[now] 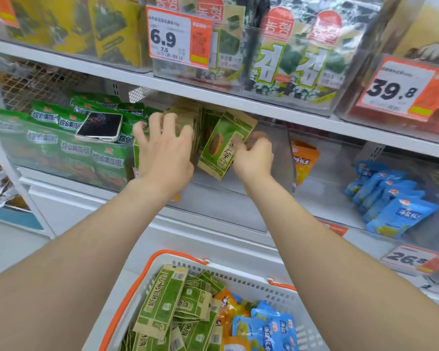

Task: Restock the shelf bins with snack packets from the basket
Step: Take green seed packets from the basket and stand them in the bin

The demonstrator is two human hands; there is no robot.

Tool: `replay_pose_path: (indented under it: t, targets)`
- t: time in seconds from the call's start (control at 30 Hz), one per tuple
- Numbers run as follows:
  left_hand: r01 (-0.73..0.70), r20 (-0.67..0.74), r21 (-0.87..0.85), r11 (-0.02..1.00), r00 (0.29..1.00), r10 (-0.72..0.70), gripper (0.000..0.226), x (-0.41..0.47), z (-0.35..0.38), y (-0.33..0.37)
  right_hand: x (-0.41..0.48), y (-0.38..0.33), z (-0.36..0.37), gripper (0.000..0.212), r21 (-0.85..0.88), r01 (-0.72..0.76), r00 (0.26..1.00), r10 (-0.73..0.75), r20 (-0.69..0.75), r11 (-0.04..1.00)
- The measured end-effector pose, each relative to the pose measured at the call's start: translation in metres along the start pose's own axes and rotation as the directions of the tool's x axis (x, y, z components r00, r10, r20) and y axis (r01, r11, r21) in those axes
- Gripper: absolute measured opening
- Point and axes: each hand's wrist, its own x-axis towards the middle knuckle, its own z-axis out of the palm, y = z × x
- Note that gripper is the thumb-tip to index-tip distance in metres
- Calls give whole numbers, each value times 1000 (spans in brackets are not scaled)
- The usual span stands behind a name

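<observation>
The left hand point(164, 150) lay spread against the upright green packets point(185, 122) in the clear bin point(287, 158); the right hand point(254, 158) pinched a tilted packet point(223, 145) by its edge. Light, crinkly, probably slippery: best gripped at the seams.

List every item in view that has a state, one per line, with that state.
left hand: fingers spread, pressing the upright stack of green-and-tan packets in the middle bin.
right hand: pinches the tilted packet, partly in the bin.
phone: lying flat on green packs, screen dark.
basket: still holding green, orange and blue packets.
blue packets: leaning in the right bin.
</observation>
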Motion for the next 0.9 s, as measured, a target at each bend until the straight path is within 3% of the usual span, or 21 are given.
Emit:
replay_pose_path:
  t: [0.13,0.23,0.57,0.9]
  targets:
    - [55,-15,31,998,998,-54,61,4,15,-11,27,8,29,20,-92,-64,997,67,39,994]
    - [74,-81,28,997,994,-72,56,6,23,-14,47,8,46,13,-154,-35,998,43,49,987]
    - [79,-148,-2,997,986,-79,47,11,32,-13,83,21,84,23,-321,-13,999,27,38,947]
    - [125,-127,-83,989,983,-135,44,12,30,-1,84,26,84,47,-361,-112,980,164,116,926]
